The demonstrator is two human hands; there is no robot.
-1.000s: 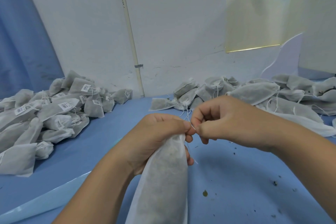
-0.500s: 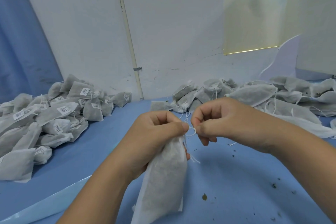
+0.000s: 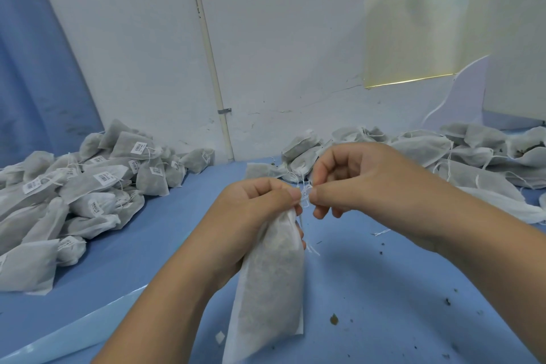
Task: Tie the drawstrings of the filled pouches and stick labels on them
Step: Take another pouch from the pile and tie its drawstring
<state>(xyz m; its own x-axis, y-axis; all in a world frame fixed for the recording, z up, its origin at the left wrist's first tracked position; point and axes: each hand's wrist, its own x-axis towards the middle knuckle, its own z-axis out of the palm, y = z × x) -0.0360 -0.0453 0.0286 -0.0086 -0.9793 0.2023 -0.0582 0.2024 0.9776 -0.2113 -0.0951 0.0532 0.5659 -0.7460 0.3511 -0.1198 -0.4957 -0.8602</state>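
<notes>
The left hand (image 3: 260,210) grips a filled pouch (image 3: 271,281) by its neck (it hangs below), while the right hand (image 3: 363,177) pinches the drawstring (image 3: 305,193) beside it. Tying seems underway; next, cinch the knot, then label.

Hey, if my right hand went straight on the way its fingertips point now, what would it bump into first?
Probably the left hand, gripping the neck of the white mesh filled pouch; only the thin white drawstring pinched by the right hand lies between them.
</notes>
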